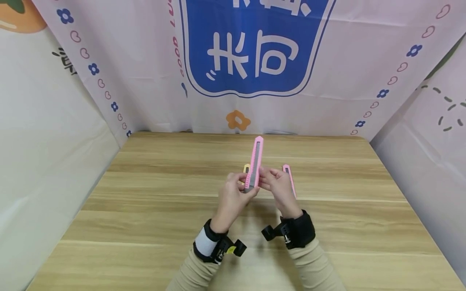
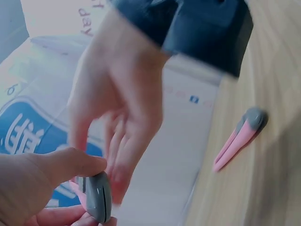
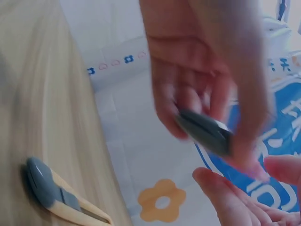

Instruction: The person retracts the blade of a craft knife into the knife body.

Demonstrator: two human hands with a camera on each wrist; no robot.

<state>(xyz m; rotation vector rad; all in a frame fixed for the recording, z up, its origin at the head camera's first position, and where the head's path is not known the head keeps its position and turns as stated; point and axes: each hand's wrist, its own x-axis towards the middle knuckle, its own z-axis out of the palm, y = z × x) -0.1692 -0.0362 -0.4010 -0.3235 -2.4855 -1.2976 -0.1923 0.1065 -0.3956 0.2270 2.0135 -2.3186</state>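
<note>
My left hand point(image 1: 234, 196) grips a pink utility knife point(image 1: 256, 161) by its grey end, thumb on one side and fingers on the other. The knife is raised above the table, its pink end pointing up and away. Close beside it, my right hand point(image 1: 278, 186) has its thumb and fingers apart; whether the fingertips touch the knife I cannot tell. A second pink utility knife point(image 2: 242, 136) lies on the table by the right hand, which partly hides it. Behind the held knife lies a yellow utility knife point(image 3: 42, 186) with a grey end, mostly hidden in the head view.
The wooden table point(image 1: 145, 202) reaches back to a printed cloth point(image 1: 153, 89) hanging behind it. Pale cloths point(image 1: 47, 141) also hang at both sides. Each wrist wears a black strap point(image 1: 300, 230) with a small camera.
</note>
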